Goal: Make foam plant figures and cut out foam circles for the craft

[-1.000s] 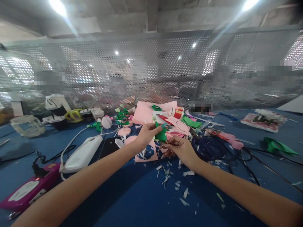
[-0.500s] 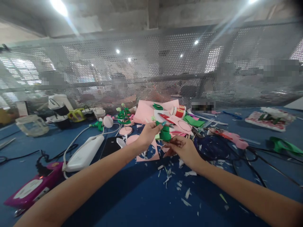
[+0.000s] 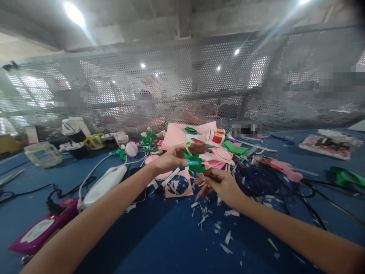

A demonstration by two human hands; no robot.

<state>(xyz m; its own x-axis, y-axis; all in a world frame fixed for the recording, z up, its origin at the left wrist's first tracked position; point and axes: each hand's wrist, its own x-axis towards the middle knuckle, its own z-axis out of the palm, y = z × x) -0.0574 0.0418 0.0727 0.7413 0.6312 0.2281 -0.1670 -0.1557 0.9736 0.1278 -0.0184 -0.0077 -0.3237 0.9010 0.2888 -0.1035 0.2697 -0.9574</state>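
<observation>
My left hand is closed on a small paper plant with green curled leaves and a pale bud at its top. Its fingers pass behind the leaves, and the thumb, with a teal nail, presses on the front. Below, my right hand pinches the plant's thin stem between thumb and fingers. The plant leans slightly in the air over a pink paper sheet with a round hole. Farther back on the left, a similar green paper plant stands on a pink round base.
Pink sheets, green paper and red-and-white cups are heaped behind my hands. A pink glue gun lies right, with cables. White scraps litter the blue table. A power bank and purple power strip lie left.
My left thumb has come down onto the green leaves, and its fingers have moved behind them. The plant's bud and stem show more clearly. My right hand has stayed nearly in place.
</observation>
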